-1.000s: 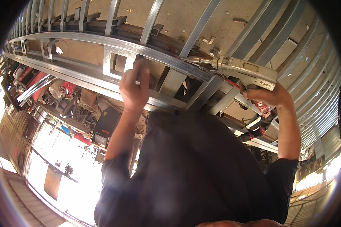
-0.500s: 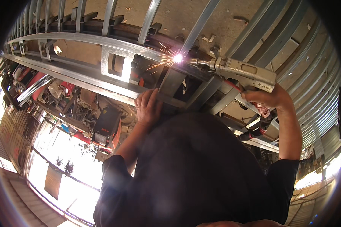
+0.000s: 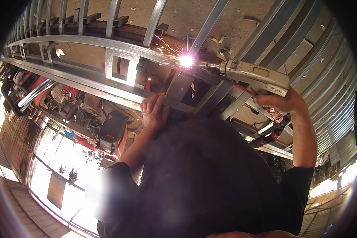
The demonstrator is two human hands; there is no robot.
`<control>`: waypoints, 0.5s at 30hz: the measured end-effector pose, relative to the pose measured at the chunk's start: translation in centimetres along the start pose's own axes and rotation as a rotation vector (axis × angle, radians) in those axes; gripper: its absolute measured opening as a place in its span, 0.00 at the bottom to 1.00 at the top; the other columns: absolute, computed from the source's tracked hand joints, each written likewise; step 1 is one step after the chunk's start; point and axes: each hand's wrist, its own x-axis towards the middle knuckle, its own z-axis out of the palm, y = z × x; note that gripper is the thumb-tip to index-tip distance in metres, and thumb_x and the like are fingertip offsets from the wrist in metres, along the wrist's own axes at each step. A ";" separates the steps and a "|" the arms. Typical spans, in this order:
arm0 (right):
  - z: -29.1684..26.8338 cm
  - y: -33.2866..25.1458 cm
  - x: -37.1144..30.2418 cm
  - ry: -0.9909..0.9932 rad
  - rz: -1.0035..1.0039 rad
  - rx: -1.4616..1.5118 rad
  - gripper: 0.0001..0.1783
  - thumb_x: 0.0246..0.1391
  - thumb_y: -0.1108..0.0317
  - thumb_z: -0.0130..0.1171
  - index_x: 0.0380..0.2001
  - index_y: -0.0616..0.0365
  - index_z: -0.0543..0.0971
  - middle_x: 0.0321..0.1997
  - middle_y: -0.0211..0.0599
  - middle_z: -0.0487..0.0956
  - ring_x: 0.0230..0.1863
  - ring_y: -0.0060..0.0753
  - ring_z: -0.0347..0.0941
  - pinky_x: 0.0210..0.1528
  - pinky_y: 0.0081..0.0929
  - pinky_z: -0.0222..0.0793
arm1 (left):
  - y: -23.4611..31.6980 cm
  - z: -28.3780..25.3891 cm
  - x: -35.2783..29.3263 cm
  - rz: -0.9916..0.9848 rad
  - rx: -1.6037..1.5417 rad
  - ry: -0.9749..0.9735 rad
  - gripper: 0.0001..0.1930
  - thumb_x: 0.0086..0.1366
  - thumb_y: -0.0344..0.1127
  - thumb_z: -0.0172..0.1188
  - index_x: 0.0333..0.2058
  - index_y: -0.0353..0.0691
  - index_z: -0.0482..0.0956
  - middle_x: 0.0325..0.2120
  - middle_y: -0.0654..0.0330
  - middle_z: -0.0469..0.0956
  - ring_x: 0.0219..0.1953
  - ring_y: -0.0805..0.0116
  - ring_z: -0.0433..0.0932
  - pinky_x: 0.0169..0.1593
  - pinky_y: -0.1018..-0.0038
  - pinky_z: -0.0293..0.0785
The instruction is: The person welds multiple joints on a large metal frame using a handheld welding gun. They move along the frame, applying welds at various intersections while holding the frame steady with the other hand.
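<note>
My right hand (image 3: 279, 104) is wrapped round the handle of a pale, boxy welding torch (image 3: 258, 74). Its nozzle points left, at a glaring pink-white arc (image 3: 186, 61) that throws orange sparks. The arc burns on a curved metal rail (image 3: 91, 40), near the foot of a slanting metal bar (image 3: 207, 27); glare hides the joint itself. Nearer to me, my left hand (image 3: 154, 112) grips a straight metal rail (image 3: 103, 92), fingers bent over it and thumb out of sight. A flat metal plate with a square opening (image 3: 110, 65) stands between the two rails, left of the arc.
Several curved metal bars (image 3: 305, 35) lie at the right. A dark boxy machine (image 3: 112, 133) stands at the lower left, near a bundle of thin rods (image 3: 37, 93) and clutter. A dark cable (image 3: 267, 139) hangs below my right hand. Scraps (image 3: 218, 40) lie on the floor.
The arc looks slightly larger and its spray of sparks has changed shape. Both hands and the torch hold nearly the same place. A pale blur now covers my left sleeve.
</note>
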 end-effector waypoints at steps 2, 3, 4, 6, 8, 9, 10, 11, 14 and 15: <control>0.0 -0.1 -0.1 0.013 0.017 -0.005 0.36 0.48 0.65 0.76 0.62 0.58 0.78 0.48 0.35 0.85 0.48 0.27 0.79 0.51 0.30 0.77 | -0.1 0.1 -0.1 0.004 -0.002 0.007 0.31 0.60 0.40 0.71 0.62 0.44 0.77 0.57 0.59 0.75 0.59 0.57 0.69 0.63 0.59 0.62; 0.0 -0.2 -0.2 0.020 0.031 -0.010 0.36 0.47 0.65 0.76 0.62 0.58 0.78 0.48 0.35 0.85 0.48 0.27 0.79 0.51 0.30 0.77 | -0.2 0.2 -0.1 0.008 0.000 0.006 0.31 0.60 0.40 0.71 0.62 0.44 0.77 0.57 0.59 0.75 0.59 0.57 0.69 0.63 0.59 0.62; 0.0 -0.3 -0.2 0.028 0.044 -0.015 0.37 0.47 0.65 0.77 0.62 0.58 0.78 0.48 0.35 0.85 0.48 0.27 0.79 0.52 0.30 0.77 | -0.2 0.3 -0.2 0.012 0.003 0.006 0.31 0.60 0.40 0.71 0.62 0.44 0.77 0.57 0.59 0.75 0.59 0.57 0.69 0.63 0.59 0.62; -0.2 -0.2 -0.2 0.005 0.053 -0.004 0.37 0.47 0.65 0.77 0.62 0.58 0.78 0.49 0.35 0.85 0.49 0.27 0.79 0.52 0.30 0.77 | -0.2 0.3 -0.2 0.009 0.010 0.002 0.31 0.60 0.40 0.71 0.62 0.44 0.77 0.57 0.60 0.75 0.59 0.57 0.69 0.63 0.59 0.62; -0.3 0.0 -0.2 -0.004 0.058 -0.008 0.37 0.47 0.66 0.77 0.62 0.58 0.78 0.49 0.35 0.85 0.49 0.28 0.79 0.53 0.30 0.76 | -0.2 0.2 -0.1 -0.001 0.019 -0.006 0.31 0.59 0.40 0.71 0.62 0.44 0.77 0.56 0.60 0.75 0.59 0.58 0.69 0.63 0.59 0.62; -0.3 0.2 -0.2 -0.003 0.059 -0.017 0.37 0.47 0.66 0.77 0.62 0.58 0.78 0.49 0.35 0.85 0.50 0.28 0.79 0.53 0.30 0.76 | -0.2 0.2 0.0 0.000 0.020 -0.006 0.31 0.59 0.40 0.71 0.62 0.44 0.77 0.56 0.60 0.75 0.59 0.58 0.69 0.63 0.59 0.62; -0.4 0.2 -0.2 -0.003 0.060 -0.028 0.37 0.47 0.66 0.77 0.62 0.58 0.78 0.49 0.35 0.85 0.50 0.28 0.79 0.53 0.31 0.76 | -0.2 0.2 0.0 -0.001 0.020 -0.005 0.31 0.59 0.40 0.71 0.62 0.44 0.77 0.56 0.60 0.75 0.59 0.57 0.69 0.63 0.59 0.62; -0.4 0.2 -0.2 0.002 0.056 -0.026 0.37 0.47 0.66 0.77 0.62 0.58 0.78 0.49 0.35 0.85 0.50 0.28 0.79 0.54 0.31 0.76 | -0.2 0.3 0.0 -0.002 0.020 -0.003 0.31 0.59 0.41 0.71 0.62 0.43 0.77 0.56 0.60 0.75 0.59 0.57 0.69 0.63 0.59 0.62; -0.4 0.1 -0.3 0.012 0.044 -0.015 0.37 0.47 0.66 0.77 0.62 0.58 0.78 0.50 0.35 0.86 0.50 0.28 0.79 0.54 0.31 0.76 | -0.4 0.4 -0.1 0.013 0.011 0.014 0.31 0.59 0.41 0.71 0.62 0.43 0.77 0.56 0.59 0.74 0.59 0.57 0.69 0.63 0.59 0.62; -0.4 0.1 -0.4 0.013 0.041 -0.010 0.37 0.47 0.66 0.77 0.62 0.58 0.78 0.50 0.35 0.86 0.50 0.28 0.79 0.55 0.31 0.76 | -0.4 0.3 -0.2 0.011 0.012 0.006 0.31 0.59 0.41 0.71 0.62 0.43 0.77 0.56 0.59 0.74 0.59 0.57 0.69 0.63 0.59 0.62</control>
